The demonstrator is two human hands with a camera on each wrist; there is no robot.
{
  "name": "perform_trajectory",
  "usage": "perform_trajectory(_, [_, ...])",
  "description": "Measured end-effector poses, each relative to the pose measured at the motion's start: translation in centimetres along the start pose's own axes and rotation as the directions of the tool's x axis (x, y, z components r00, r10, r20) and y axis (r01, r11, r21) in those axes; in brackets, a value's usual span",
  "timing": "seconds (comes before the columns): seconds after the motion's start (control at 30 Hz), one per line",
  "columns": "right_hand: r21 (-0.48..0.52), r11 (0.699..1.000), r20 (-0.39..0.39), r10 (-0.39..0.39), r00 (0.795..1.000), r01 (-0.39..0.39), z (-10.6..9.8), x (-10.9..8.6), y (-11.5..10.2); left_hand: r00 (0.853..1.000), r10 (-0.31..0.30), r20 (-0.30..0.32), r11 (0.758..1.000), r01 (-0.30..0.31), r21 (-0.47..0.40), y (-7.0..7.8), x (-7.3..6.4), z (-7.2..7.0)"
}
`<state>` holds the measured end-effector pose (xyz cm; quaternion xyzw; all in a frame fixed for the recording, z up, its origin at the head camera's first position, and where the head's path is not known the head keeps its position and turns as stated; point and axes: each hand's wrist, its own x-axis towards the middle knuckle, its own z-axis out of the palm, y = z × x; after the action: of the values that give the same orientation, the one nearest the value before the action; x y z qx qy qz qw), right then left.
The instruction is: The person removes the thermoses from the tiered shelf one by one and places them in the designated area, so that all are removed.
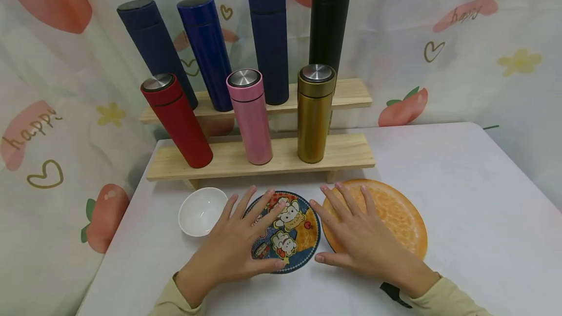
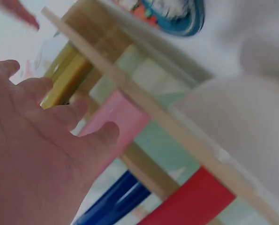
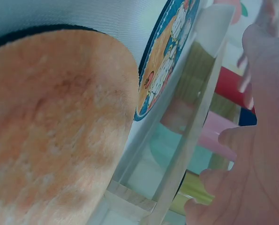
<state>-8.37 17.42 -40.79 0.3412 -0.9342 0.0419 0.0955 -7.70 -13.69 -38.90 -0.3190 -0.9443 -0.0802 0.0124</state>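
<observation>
My left hand (image 1: 237, 240), fingers straight and spread, is above the left part of a round blue mat (image 1: 307, 252) printed with white cartoon animals. Spread in the same way, my right hand (image 1: 362, 238) is over a round orange mat (image 1: 401, 208) with a bread-like print, which also fills much of the right wrist view. Neither hand holds anything. A white bowl (image 1: 195, 216) stands just left of the left fingers. Behind the hands, red (image 1: 180, 126), pink (image 1: 252, 126) and gold (image 1: 313, 126) thermos bottles stand on a wooden shelf's lower step.
The two-step wooden shelf (image 1: 228, 167) crosses the table's back. Its upper step bears two dark-blue bottles (image 1: 149, 38) (image 1: 270, 52), a glossy blue bottle (image 1: 206, 57) and a black bottle (image 1: 329, 23). A patterned curtain (image 1: 461, 62) hangs behind. A dark strap (image 1: 392, 294) shows by the right sleeve.
</observation>
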Motion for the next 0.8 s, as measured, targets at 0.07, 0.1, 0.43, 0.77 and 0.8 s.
perform_trajectory(0.07, [0.000,1.000,0.001,-0.001,1.000,0.001,0.0,0.0,0.0,1.000,-0.008,-0.007,1.000,0.008,-0.013,-0.2,-0.1,-0.9])
perform_trajectory(0.1, [0.000,1.000,0.000,-0.003,1.000,0.003,0.0,0.0,0.0,1.000,-0.017,-0.011,1.000,0.017,-0.013,-0.3,-0.2,-1.4])
perform_trajectory(0.43, [-0.002,1.000,-0.013,-0.009,1.000,0.009,-0.1,-0.1,0.1,0.977,-0.157,-0.145,0.988,0.157,-0.013,-4.1,-1.4,-5.9])
perform_trajectory(0.77, [0.010,1.000,0.000,-0.002,1.000,0.002,-0.1,0.2,0.1,0.924,-0.272,-0.269,0.962,0.261,-0.078,-9.5,-3.7,-9.1])
perform_trajectory(0.8, [0.008,1.000,0.000,-0.003,1.000,0.003,-0.1,0.1,0.1,0.916,-0.288,-0.278,0.958,0.274,-0.088,-10.1,-3.9,-9.2])
